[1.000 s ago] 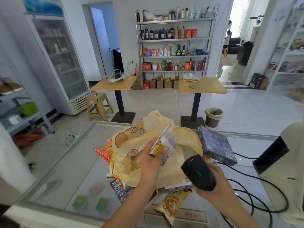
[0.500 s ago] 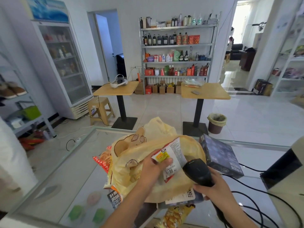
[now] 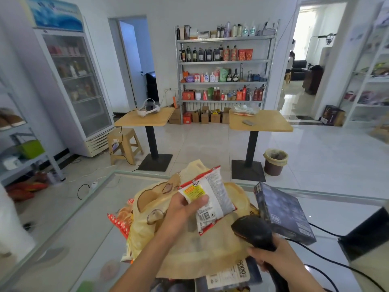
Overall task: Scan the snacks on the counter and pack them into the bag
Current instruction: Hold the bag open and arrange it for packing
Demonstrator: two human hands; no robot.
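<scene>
The left hand (image 3: 182, 209) pinched a snack packet (image 3: 207, 198) (barcode showing) while the right hand (image 3: 273, 259) gripped the scanner (image 3: 252, 232). Crinkled film might have spoiled the read.

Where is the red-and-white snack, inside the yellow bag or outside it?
Outside. The left hand holds the snack packet over the yellow bag, barcode side showing, near the scanner in the right hand.

Only "6000" reads clearly, printed on the white package (image 3: 228, 275) peeking from under the yellow bag (image 3: 189, 249).
</scene>
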